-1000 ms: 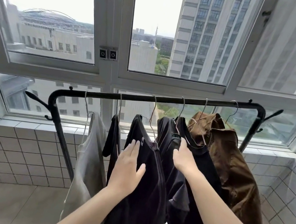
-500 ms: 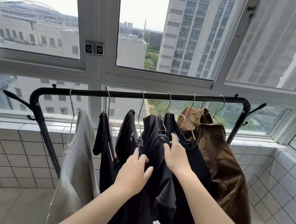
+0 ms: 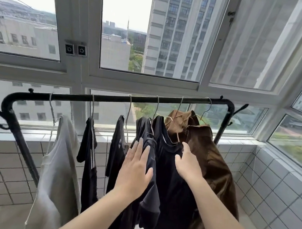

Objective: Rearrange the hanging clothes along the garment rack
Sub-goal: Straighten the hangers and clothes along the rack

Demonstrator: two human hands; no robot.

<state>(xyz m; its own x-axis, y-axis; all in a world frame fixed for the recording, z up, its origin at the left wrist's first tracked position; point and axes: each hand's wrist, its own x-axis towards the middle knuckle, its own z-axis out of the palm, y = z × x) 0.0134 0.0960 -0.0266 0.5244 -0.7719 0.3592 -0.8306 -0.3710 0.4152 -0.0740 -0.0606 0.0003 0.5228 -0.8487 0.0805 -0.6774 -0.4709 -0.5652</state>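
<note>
Looking down through the head camera, I see the black garment rack (image 3: 109,98) standing in front of the window (image 3: 144,77), its top bar running from lower left to upper right. Six garments hang from it on wire hangers. Farthest left is a light grey garment (image 3: 60,159), then a narrow black top (image 3: 88,156), then another black top (image 3: 117,148), each hanging apart from its neighbour. Right of those, a dark navy shirt (image 3: 146,189) and a black shirt (image 3: 169,168) crowd together, and a brown jacket (image 3: 211,163) hangs just beside them near the rack's right post.

My left hand (image 3: 134,171) lies flat against the dark navy shirt, fingers (image 3: 140,144) stretched out straight and together, thumb out to the side; it presses on the cloth and grips nothing. My right hand (image 3: 187,163) sits at the seam between the black shirt and the brown jacket, palm turned toward the black shirt, fingers loosely spread and slightly curved. It touches the fabric, but I cannot tell whether any cloth is pinched in it. Both forearms reach up from the bottom edge.

Behind the rack runs a white tiled wall (image 3: 272,193).
</note>
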